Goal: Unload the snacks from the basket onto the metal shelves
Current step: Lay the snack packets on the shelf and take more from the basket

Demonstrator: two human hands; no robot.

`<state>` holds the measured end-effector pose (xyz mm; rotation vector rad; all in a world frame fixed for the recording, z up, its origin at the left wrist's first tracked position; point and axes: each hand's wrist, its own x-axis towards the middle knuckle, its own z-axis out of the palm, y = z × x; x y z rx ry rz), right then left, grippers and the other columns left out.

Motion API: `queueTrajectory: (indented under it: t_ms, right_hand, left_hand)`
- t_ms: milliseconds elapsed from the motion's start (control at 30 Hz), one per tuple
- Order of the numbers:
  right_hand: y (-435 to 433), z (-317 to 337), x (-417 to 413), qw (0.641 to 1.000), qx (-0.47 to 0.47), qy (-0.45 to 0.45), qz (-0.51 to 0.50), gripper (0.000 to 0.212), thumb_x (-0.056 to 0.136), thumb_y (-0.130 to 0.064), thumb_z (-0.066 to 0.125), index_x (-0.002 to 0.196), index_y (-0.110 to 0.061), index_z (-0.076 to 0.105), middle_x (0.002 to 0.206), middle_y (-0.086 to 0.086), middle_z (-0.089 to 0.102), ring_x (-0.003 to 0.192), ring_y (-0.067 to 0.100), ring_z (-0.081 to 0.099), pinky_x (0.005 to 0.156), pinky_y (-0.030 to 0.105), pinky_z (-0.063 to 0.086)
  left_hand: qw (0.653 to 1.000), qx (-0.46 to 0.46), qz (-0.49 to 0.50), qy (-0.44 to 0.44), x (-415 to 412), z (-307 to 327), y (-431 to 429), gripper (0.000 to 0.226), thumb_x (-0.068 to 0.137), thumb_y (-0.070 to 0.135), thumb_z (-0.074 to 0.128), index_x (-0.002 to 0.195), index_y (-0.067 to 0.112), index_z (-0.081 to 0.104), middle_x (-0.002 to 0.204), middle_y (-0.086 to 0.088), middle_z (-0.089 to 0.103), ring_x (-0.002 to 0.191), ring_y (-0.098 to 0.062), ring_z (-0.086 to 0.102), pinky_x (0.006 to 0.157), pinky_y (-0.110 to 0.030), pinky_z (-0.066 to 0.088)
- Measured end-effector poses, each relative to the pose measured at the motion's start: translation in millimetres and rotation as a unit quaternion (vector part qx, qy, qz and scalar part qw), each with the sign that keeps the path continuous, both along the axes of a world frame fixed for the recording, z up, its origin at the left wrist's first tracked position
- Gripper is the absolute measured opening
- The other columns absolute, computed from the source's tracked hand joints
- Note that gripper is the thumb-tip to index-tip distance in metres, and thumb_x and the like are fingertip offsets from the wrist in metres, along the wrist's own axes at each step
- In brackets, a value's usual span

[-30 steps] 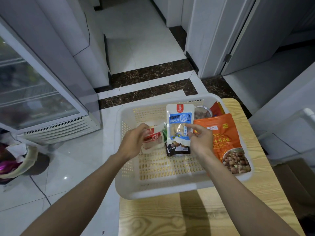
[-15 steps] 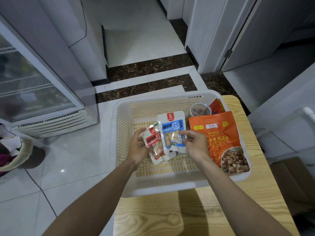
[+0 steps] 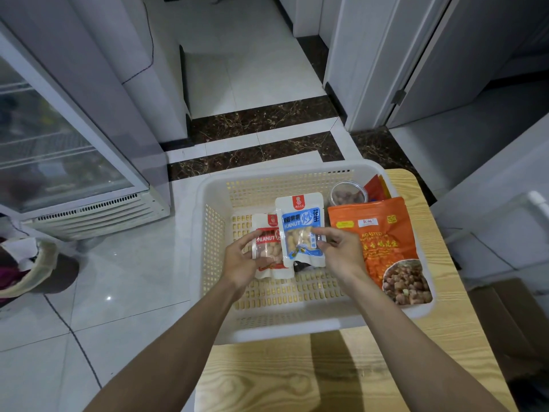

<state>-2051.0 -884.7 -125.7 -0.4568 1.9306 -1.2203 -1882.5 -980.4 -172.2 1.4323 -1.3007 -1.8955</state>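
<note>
a light wood-grain table top fills the lower right, its left edge over a glossy white tiled floor. two dark brown marble strips cross the tiles further off. at left stands a white glass-door display cooler with a slatted vent grille at its foot, and near it a beige bag on the floor. a grey door stands at upper right; a brown cardboard box lies beside the table.

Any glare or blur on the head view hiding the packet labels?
Head view: no; red packet in the left hand and blue packet in the right hand read sharp; door frame leans, wide-angle distortion; glare spot on the floor.
</note>
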Motion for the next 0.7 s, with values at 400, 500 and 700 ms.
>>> queueTrajectory:
  t_ms: [400,500,700]
  right_hand:
    - [14.6,30.0,2.1,0.996,-0.081,-0.024,-0.016,0.029,0.094,0.008,0.054,0.107,-0.011,0.071,0.098,-0.011,0.064,0.07,-0.016,0.061,0.053,0.004,0.046]
    - [26.3,43.1,11.4,0.995,-0.099,-0.012,-0.025,0.036,0.093,0.006,0.057,0.095,-0.026,0.074,0.116,-0.004,0.067,0.101,0.006,0.066,0.077,0.026,0.06]
    - [69.4,78.5,40.5,0.988,-0.14,0.002,-0.071,0.031,0.096,0.001,0.055,0.098,-0.023,0.076,0.113,-0.002,0.069,0.094,0.013,0.071,0.07,0.032,0.061]
  left_hand:
    - [0.996,-0.031,0.038,0.075,21.0,55.5,2.3,0.073,0.07,-0.02,0.072,0.127,0.025,0.062,0.126,0.002,0.062,0.106,-0.019,0.067,0.078,-0.04,0.06]
    - [0.993,-0.051,0.028,0.103,26.0,73.6,9.6,0.074,0.07,-0.02,0.072,0.129,0.022,0.061,0.121,0.003,0.066,0.105,-0.02,0.068,0.078,-0.039,0.06]
    - [0.985,-0.088,-0.033,0.142,43.8,111.2,30.6,0.07,0.071,-0.016,0.073,0.125,0.028,0.062,0.119,-0.001,0.066,0.099,-0.016,0.07,0.069,-0.033,0.06]
